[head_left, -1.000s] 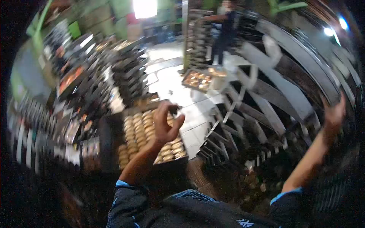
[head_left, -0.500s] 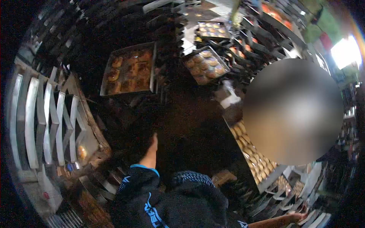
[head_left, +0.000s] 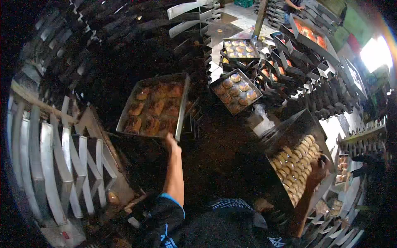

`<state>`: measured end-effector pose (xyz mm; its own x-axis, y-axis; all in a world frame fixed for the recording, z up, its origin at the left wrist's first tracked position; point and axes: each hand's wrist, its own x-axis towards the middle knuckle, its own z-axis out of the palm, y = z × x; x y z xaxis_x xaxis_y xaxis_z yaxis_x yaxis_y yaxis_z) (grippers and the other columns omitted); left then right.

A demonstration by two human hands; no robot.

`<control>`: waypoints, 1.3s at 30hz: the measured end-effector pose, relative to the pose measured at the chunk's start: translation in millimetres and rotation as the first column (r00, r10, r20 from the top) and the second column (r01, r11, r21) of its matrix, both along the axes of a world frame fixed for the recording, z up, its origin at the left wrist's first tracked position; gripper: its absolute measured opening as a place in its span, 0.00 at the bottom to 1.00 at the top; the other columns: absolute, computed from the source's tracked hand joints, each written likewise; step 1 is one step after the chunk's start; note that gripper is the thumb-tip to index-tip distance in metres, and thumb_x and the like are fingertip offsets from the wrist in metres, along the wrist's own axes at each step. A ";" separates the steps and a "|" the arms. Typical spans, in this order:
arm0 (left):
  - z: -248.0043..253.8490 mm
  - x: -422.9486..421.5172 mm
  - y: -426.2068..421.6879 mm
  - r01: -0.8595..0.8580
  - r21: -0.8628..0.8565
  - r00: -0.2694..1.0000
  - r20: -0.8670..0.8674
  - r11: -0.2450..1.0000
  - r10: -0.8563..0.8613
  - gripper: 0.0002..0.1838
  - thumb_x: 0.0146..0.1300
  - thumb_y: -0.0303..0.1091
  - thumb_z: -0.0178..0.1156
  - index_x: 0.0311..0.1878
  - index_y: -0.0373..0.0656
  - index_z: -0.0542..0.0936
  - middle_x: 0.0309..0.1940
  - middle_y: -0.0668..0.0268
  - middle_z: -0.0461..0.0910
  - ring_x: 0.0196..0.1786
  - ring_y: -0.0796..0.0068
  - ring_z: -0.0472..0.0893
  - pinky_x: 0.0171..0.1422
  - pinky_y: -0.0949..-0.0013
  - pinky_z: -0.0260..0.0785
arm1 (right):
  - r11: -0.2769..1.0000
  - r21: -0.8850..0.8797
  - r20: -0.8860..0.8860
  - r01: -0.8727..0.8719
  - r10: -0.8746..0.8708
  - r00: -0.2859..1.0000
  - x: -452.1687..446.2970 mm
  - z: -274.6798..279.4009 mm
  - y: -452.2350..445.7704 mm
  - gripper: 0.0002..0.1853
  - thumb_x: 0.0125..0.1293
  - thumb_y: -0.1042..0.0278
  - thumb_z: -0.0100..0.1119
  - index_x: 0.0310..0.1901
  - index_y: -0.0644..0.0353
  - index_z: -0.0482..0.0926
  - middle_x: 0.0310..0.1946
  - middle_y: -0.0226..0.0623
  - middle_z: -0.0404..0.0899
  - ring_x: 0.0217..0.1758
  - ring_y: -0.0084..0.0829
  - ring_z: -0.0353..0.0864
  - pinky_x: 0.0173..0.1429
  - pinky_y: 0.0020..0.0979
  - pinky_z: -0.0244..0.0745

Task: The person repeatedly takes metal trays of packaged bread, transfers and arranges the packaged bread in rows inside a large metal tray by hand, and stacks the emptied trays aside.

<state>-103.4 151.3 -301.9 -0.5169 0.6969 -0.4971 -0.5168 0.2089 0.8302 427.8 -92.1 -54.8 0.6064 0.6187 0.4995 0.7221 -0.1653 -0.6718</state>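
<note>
At the near right corner of a metal tray of browned buns, my left hand grips the rim, its fingers partly hidden. My right hand is in shadow at the right side of a deep dark tray. Rows of small pale buns lie in that deep tray, close to the hand. The right hand's fingers are too dark and blurred to make out.
Two more trays of buns stand at upper centre. Stacked trays with red-topped items rise at upper right, near another person's arm. Metal racking fills the left side. A bun lies beside it.
The view has swung right to left since the first frame. My left hand has reached the browned-bun tray and taken hold of its rim. My right hand has moved up beside the pale buns.
</note>
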 end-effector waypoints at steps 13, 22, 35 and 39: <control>85.7 42.9 -200.1 0.195 0.242 0.978 -0.125 0.950 -0.169 0.07 0.58 0.33 0.52 0.32 0.44 0.64 0.29 0.64 0.64 0.33 0.66 0.65 0.46 0.66 0.59 | 0.556 0.652 -0.730 -0.515 0.644 -0.229 -16.3 -19.2 -34.6 0.32 0.67 0.43 0.42 0.63 0.61 0.62 0.56 0.36 0.70 0.55 0.28 0.70 0.60 0.36 0.65; 128.1 340.6 -231.4 0.833 0.320 0.553 -0.436 0.451 -0.710 0.10 0.60 0.36 0.53 0.38 0.39 0.71 0.31 0.58 0.73 0.32 0.62 0.73 0.39 0.63 0.67 | 0.879 0.309 -0.885 0.362 0.125 0.449 150.6 -213.3 -405.8 0.12 0.61 0.60 0.48 0.28 0.60 0.73 0.26 0.37 0.74 0.30 0.29 0.73 0.36 0.35 0.71; 20.3 605.6 -330.2 0.854 -0.212 -0.495 -0.612 -0.475 -0.616 0.16 0.51 0.34 0.51 0.42 0.37 0.78 0.24 0.56 0.79 0.29 0.66 0.77 0.35 0.64 0.67 | 0.529 -0.099 -0.972 0.843 0.130 -0.196 13.2 -214.4 -451.6 0.11 0.48 0.58 0.49 0.30 0.54 0.73 0.32 0.36 0.75 0.33 0.38 0.75 0.41 0.37 0.74; 7.9 627.9 -320.5 0.847 -0.029 -0.450 -0.570 -0.530 -0.688 0.17 0.51 0.32 0.50 0.44 0.39 0.79 0.24 0.66 0.77 0.28 0.77 0.73 0.34 0.70 0.66 | 0.471 -0.114 -0.982 0.875 0.081 -0.171 18.8 -212.4 -438.1 0.14 0.51 0.56 0.50 0.32 0.57 0.75 0.30 0.38 0.76 0.28 0.36 0.76 0.38 0.37 0.75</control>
